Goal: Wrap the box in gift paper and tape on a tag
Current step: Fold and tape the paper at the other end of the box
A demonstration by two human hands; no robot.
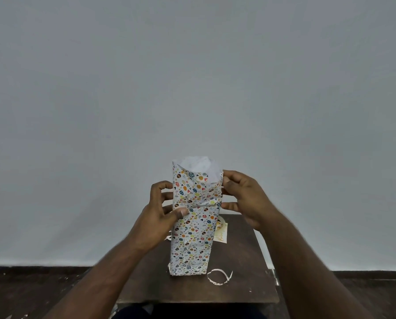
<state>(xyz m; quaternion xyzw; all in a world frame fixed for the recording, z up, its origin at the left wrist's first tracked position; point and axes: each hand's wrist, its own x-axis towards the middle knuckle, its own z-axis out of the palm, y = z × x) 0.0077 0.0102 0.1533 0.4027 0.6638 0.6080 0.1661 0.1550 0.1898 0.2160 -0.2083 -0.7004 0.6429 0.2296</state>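
While gripping the tall box (193,226) from both sides, holding it up on its end on the small dark table (238,291). Left hand (157,217) wrapped round the left side, thumb pressed flat on the front of the gift paper (192,196), fingers curled behind the edge. Right hand (245,199) at the top right corner, thumb and fingers pinching the paper edge there. Box covered all over in white paper with little colored dots, hearts and balls. Top of the paper not folded shut, standing open like a tube, plain white inside showing. Bottom end already folded in, resting on the table near the front. Just beside the box on the right, a curly white strip (218,276) lying on the table, maybe tape backing, hard to tell. Behind the box on the right, a small cream card (221,231) with gold writing, partly hidden by the box. Another bit of white strip (168,237) peeking out on the left, mostly hidden by the left wrist. Behind everything, a plain gray wall (192,77). Under the table, a dark wooden floor (31,293) with a few pale scraps.
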